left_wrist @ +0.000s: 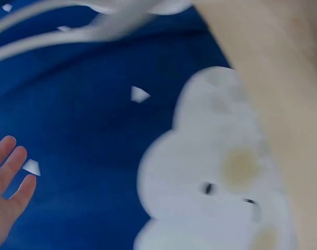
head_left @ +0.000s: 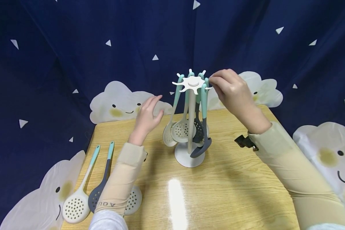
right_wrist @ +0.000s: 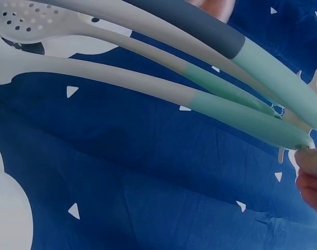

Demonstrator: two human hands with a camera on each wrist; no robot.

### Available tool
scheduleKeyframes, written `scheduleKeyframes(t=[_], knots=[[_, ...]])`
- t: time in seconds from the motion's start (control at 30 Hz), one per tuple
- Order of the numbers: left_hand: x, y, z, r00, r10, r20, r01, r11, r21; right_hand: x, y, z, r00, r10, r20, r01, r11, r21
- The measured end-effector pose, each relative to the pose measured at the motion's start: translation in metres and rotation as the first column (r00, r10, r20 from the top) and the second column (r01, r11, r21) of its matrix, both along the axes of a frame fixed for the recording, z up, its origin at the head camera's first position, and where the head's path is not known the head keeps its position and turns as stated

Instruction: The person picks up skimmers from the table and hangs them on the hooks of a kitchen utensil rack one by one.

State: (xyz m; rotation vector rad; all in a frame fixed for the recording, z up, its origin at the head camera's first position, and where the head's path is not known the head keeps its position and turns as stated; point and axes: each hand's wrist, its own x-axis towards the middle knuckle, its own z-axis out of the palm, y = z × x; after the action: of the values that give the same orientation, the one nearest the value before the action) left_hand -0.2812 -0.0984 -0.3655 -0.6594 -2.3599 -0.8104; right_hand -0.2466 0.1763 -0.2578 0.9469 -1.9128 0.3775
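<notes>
A white rotary rack (head_left: pixel 193 81) with hooked arms stands on a round base, and several mint-handled utensils hang from it. My right hand (head_left: pixel 233 91) is at the rack's right side, pinching the mint handle end of a pale grey utensil (right_wrist: pixel 241 117). Its head is mostly hidden, so its kind is unclear. In front of it hangs a dark grey ladle (head_left: pixel 204 137). A pale skimmer (head_left: pixel 181 130) and a dark slotted utensil (head_left: pixel 198 131) hang close by. Left of the rack, my left hand (head_left: pixel 148 116) is held in the air with fingers extended, touching nothing.
On the wooden table (head_left: pixel 218 191) at the left lie a white skimmer (head_left: pixel 76 206), a dark grey skimmer (head_left: pixel 96 193) and another pale perforated head (head_left: pixel 134 199), partly under my left forearm. A blue curtain (head_left: pixel 149 28) with clouds hangs behind the table.
</notes>
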Motion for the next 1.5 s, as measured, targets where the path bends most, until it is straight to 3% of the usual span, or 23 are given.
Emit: scheduleKeyframes(t=[0.13,0.2,0.27,0.53,0.77,0.83,1.03,1.1,1.17,1.27,1.37,1.5], knots=[[-0.007,-0.017,-0.02,0.989,0.113,0.1,-0.104,0.99,-0.092,0.0,0.0,0.0,1.0,0.01,0.001,-0.01,1.0,-0.016],[-0.01,-0.025,-0.03,0.97,0.163,0.182,-0.139,0.981,-0.134,0.0,0.0,0.0,1.0,0.014,0.002,-0.014,1.0,-0.023],[-0.011,-0.033,-0.041,0.94,0.211,0.269,-0.169,0.97,-0.173,0.0,0.0,0.0,1.0,0.016,0.003,-0.016,1.0,-0.024],[-0.011,-0.064,-0.086,0.772,0.367,0.519,-0.239,0.924,-0.298,0.0,0.0,0.0,1.0,0.005,0.005,-0.005,1.0,-0.004],[0.0,-0.085,-0.117,0.569,0.411,0.712,-0.223,0.911,-0.347,0.001,0.001,0.0,1.0,0.002,0.009,-0.002,1.0,0.001],[0.004,-0.089,-0.122,0.522,0.407,0.749,-0.22,0.913,-0.343,0.001,0.0,0.001,1.0,-0.001,0.008,0.001,1.0,0.007],[0.015,-0.095,-0.133,0.403,0.416,0.815,-0.238,0.908,-0.345,0.002,0.0,0.001,1.0,-0.009,0.006,0.009,1.0,0.02],[0.017,-0.096,-0.136,0.376,0.422,0.825,-0.253,0.903,-0.347,0.002,0.0,0.001,1.0,-0.011,0.006,0.011,1.0,0.023],[0.018,-0.095,-0.14,0.356,0.426,0.831,-0.265,0.899,-0.348,0.002,0.0,0.001,1.0,-0.01,0.008,0.01,1.0,0.023],[0.019,-0.094,-0.143,0.35,0.429,0.833,-0.28,0.896,-0.344,0.002,0.0,0.001,1.0,-0.01,0.007,0.01,1.0,0.02],[0.02,-0.093,-0.147,0.353,0.435,0.828,-0.288,0.893,-0.346,0.002,0.0,0.001,1.0,-0.011,0.006,0.011,1.0,0.02],[0.02,-0.093,-0.152,0.383,0.463,0.799,-0.284,0.883,-0.375,0.003,0.001,0.002,1.0,-0.011,0.007,0.011,1.0,0.023]])
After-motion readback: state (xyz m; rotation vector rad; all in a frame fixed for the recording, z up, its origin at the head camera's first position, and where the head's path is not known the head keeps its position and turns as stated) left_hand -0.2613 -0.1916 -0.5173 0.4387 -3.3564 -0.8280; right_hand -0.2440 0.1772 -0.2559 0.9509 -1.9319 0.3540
